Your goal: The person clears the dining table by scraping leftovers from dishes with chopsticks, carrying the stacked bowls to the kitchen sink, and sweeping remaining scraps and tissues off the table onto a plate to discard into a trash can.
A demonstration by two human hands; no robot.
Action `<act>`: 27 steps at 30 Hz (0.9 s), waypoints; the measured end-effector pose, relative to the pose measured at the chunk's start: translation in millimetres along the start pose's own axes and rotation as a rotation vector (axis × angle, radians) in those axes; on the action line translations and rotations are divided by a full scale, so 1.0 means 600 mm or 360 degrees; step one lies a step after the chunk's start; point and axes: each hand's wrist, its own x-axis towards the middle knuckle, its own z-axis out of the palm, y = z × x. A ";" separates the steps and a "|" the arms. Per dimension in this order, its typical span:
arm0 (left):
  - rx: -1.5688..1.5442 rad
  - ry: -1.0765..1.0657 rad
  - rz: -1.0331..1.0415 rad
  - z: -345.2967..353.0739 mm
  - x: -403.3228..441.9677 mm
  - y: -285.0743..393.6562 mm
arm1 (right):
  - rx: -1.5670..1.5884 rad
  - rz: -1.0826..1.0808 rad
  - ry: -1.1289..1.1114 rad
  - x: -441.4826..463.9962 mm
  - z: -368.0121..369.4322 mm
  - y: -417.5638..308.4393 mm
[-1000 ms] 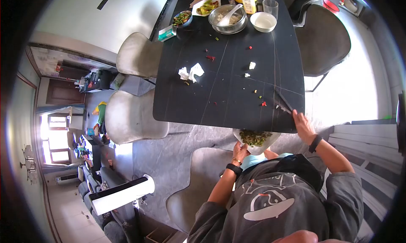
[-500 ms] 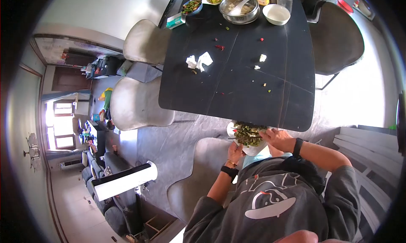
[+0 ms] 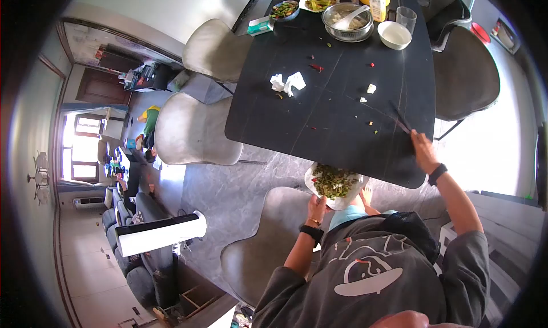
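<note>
My left hand (image 3: 317, 207) grips the near rim of a white plate (image 3: 341, 203) below the table's front edge. Chopped green food scraps (image 3: 334, 181) lie on that plate. Over the right side of the dark table (image 3: 319, 128), my right hand (image 3: 422, 150) is closed on dark chopsticks (image 3: 401, 119), whose tips point away from me over the tabletop. Small scraps lie to their left, among them a white bit (image 3: 371, 88) and a red bit (image 3: 317, 68). Crumpled tissue (image 3: 294, 84) rests further left.
At the far end stand a steel bowl (image 3: 358, 35) with a white spoon, a white bowl (image 3: 395, 35), a glass (image 3: 406, 19), dishes and a bottle. Grey chairs (image 3: 200, 131) flank the table; another (image 3: 257, 254) is by my left arm. A person (image 3: 150, 122) is far left.
My right hand has gone from the plate back to the table's right side, with the chopsticks over the tabletop. The red bit near the table's right front no longer shows. The view has shifted.
</note>
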 end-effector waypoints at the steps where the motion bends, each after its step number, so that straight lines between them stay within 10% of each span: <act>1: 0.0004 0.0011 0.0009 -0.003 0.000 -0.001 | -0.0075 -0.0164 -0.0028 -0.003 0.006 -0.021; 15: -0.0090 0.0111 0.0110 -0.030 -0.028 0.043 | 0.0256 -0.1080 -0.0395 -0.025 0.023 -0.290; 23: -0.0016 0.0204 0.0014 -0.082 -0.006 0.034 | 0.0226 0.0300 0.0385 0.092 -0.010 0.058; 27: -0.0044 0.0112 -0.0082 -0.110 0.008 0.039 | -0.0096 0.0750 0.0173 0.128 -0.002 0.126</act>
